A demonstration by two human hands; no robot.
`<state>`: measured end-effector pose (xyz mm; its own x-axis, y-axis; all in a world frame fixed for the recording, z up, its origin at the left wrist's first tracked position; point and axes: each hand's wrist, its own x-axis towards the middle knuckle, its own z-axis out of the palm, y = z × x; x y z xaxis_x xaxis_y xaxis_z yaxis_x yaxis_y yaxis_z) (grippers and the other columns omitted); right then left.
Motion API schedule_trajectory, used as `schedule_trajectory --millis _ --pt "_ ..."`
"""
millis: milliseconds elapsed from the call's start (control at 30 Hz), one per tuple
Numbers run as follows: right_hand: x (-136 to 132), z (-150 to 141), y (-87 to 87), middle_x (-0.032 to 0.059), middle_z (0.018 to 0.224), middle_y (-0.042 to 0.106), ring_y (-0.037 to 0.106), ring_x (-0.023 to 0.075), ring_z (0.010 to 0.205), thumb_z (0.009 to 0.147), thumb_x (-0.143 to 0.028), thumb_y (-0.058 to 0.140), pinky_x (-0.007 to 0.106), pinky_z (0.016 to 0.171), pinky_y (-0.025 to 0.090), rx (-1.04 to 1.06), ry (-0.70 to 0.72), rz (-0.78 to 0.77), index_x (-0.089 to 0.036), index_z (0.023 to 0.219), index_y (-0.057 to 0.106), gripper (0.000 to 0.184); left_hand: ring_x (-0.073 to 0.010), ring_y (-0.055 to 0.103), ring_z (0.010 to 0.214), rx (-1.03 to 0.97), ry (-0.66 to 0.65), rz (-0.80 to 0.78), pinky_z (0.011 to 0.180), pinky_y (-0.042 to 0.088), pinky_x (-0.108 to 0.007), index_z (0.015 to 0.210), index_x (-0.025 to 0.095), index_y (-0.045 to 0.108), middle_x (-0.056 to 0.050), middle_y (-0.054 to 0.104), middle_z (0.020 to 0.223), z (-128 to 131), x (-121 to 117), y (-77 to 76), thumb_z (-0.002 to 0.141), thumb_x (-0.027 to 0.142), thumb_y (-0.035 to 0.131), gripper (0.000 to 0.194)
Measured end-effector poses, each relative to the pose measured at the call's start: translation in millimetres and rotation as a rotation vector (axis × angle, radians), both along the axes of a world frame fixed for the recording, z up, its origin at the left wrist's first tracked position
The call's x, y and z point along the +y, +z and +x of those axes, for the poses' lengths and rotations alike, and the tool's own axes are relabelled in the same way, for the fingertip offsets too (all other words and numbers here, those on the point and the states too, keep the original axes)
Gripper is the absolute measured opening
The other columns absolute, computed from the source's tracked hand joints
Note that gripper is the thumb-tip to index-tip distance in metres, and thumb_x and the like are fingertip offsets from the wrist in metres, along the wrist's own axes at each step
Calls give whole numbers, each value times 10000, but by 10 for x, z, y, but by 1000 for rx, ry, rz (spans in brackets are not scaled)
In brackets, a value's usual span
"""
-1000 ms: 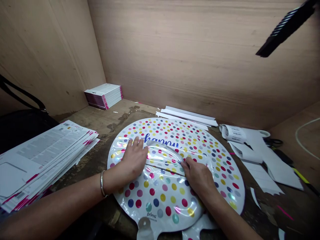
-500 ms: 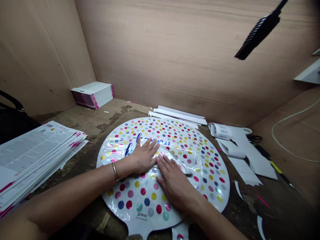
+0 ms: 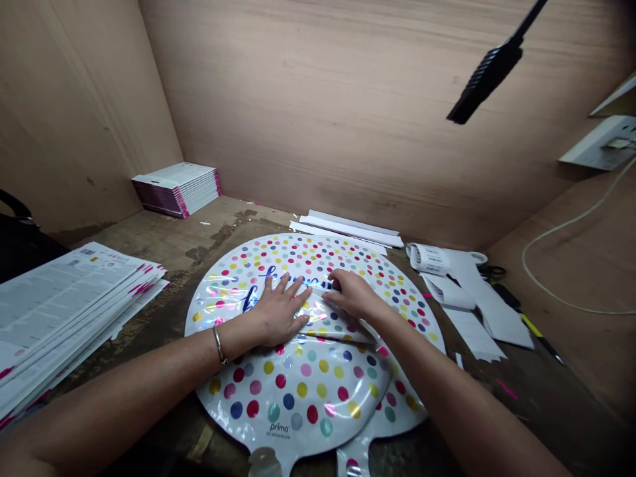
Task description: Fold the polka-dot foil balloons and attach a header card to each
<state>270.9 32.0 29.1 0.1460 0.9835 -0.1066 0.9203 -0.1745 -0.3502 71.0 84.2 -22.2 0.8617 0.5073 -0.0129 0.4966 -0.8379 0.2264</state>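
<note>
A round foil balloon (image 3: 303, 391), white with coloured dots and blue script, lies flat on the worn wooden table. A second dotted balloon (image 3: 402, 298) lies under it, showing at the right. My left hand (image 3: 278, 308) rests flat on the upper balloon's middle, fingers spread, a bracelet on its wrist. My right hand (image 3: 350, 291) is just to its right, fingers curled and pinching a folded edge of the foil near the lettering. The fold runs across the balloon between both hands.
A sloping pile of printed white cards (image 3: 64, 311) with pink edges lies at the left. A smaller stack (image 3: 176, 187) sits in the back corner. White strips (image 3: 348, 228) lie along the back wall; label sheets (image 3: 462, 291), scissors and pens lie at the right. A black object (image 3: 484, 69) hangs above.
My right hand has moved from flat on the balloon's lower middle up and away to the folded edge near the lettering. My left hand has stayed flat. The view has shifted right.
</note>
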Motion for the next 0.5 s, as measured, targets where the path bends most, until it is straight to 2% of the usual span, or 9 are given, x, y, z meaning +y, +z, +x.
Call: schedule_trajectory --millis 67,167,267,367,433,500 --pt "190 0 16 49 846 678 612 211 764 647 -340 724 283 649 461 53 -4 -110 -191 945 650 342 -372 77 1389 -1 -40 2 1054 40 -639 1443 260 237 -105 168 1526 -31 11 12 921 534 289 592" --pt "267 40 64 8 669 660 594 182 638 562 -240 766 257 558 424 148 7 -263 -194 702 670 176 -359 92 1390 -12 -98 8 1068 34 -618 1446 246 226 -102 185 1522 -74 45 46 921 536 293 604" --pt "152 60 55 -10 589 639 579 155 580 608 -205 727 235 525 408 257 -24 -322 -188 614 654 76 -352 116 1387 -87 -140 45 1077 39 -607 1444 211 226 -116 224 1510 -120 36 94 892 561 367 669" --pt "-40 17 -41 2 625 658 594 139 570 763 -304 610 216 508 428 370 -131 -299 -182 731 657 135 -342 237 1344 -276 -180 109 1088 167 -541 1414 189 295 -138 308 1468 -179 -54 114 789 602 541 788" --pt "-179 -40 -99 33 671 682 619 143 587 844 -357 501 219 519 461 433 -202 -288 -167 812 652 244 -292 421 1207 -385 -194 127 1012 338 -447 1315 175 443 -140 477 1323 -217 -133 95 830 450 571 572" --pt "-335 -99 -107 73 736 701 640 164 624 877 -391 432 246 545 491 467 -240 -278 -146 885 653 330 -229 542 986 -429 -214 100 859 446 -355 1130 163 583 -107 606 1077 -251 -194 61 880 254 500 279"
